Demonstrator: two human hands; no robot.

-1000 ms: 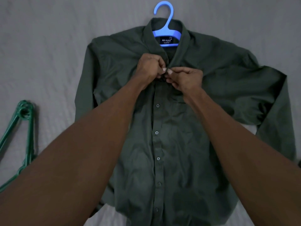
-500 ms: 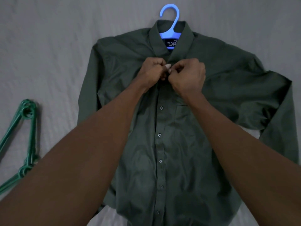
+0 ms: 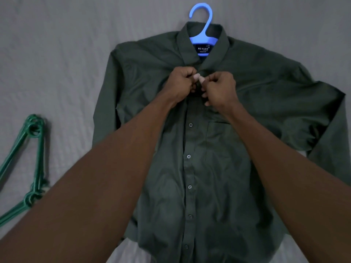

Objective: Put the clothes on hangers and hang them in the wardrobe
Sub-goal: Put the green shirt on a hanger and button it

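Foreground: two bare forearms reach out from the bottom of the frame over a grey bedsheet point(image 3: 57, 54).
Left edge: a bundle of green hangers point(image 3: 36, 154) lies on the sheet, well apart from the work.
Shirt: a dark green shirt point(image 3: 218, 168) lies flat and face up, its placket already buttoned down the lower front, one sleeve folded back at the right.
Hands: the left hand point(image 3: 180, 82) and right hand point(image 3: 220, 88) meet just below the collar — fingers curled, thumb tips almost touching, each pinching an edge of the placket at what appears to be a top button, itself hidden.
Far end: a blue hanger point(image 3: 204, 37) sits inside the collar, its hook point(image 3: 201, 12) clear of the fabric.
Risk: the button may slip the hole if the pinch loosens — and a hard tug could drag the collar off the hanger's shoulders, letting the shirt hang crooked in the wardrobe.
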